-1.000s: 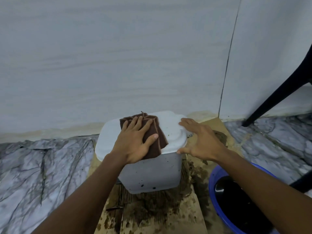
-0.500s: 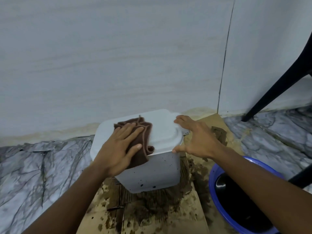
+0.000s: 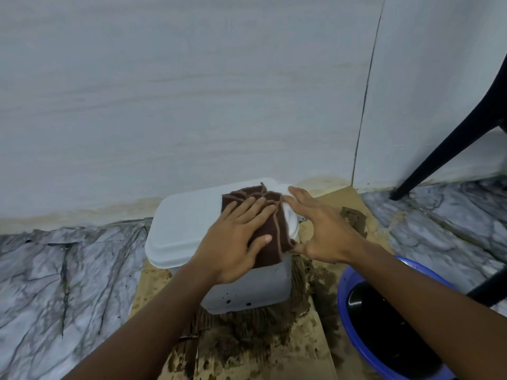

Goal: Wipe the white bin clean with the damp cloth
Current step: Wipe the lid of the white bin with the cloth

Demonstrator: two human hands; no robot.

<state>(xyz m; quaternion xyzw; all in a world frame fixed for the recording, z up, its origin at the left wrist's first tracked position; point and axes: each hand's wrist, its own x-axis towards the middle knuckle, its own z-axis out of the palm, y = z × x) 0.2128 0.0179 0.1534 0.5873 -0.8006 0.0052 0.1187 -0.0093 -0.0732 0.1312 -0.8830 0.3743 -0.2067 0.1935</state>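
Note:
The white bin (image 3: 189, 223) stands on wet, stained cardboard near the wall, lid closed, with dark specks on its front side. A brown damp cloth (image 3: 270, 215) lies on the right half of the lid and hangs over the front edge. My left hand (image 3: 238, 242) presses flat on the cloth with fingers spread. My right hand (image 3: 318, 229) braces the bin's right end, fingers on the lid's rim and thumb at the front corner.
A blue basin (image 3: 354, 286) of dark water sits on the floor at the right. Black chair legs (image 3: 444, 149) slant down at the far right. Brown-stained cardboard (image 3: 260, 349) spreads under the bin, on marble-patterned flooring (image 3: 60, 283). The wall stands directly behind.
My left hand slid the cloth left to the lid's front edge, then back right across the lid, now close to my right hand. The right hand stayed on the bin's end.

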